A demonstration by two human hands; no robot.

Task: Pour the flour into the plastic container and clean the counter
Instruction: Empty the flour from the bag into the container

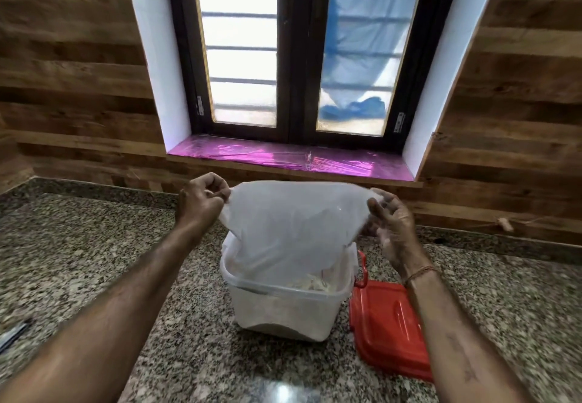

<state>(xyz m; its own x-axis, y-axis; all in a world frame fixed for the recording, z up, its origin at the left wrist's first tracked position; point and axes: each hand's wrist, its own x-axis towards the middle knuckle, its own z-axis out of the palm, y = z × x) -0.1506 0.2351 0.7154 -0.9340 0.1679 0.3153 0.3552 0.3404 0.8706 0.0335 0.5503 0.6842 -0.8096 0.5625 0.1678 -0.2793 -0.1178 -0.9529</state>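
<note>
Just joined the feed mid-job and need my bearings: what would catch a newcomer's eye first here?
The translucent plastic bag, held upside down at centre by the left hand and right hand, hangs into the open plastic container on the granite counter. A red lid lies just right of the container. Behind, a bright pink-lined window sill stands out.

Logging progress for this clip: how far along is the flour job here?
Mostly poured: flour fills the plastic container, and the bag looks nearly empty. In hand: left hand and right hand each grip an upturned bag corner over it. Left: remove the bag, fit the red lid lying alongside, wipe the counter.
</note>
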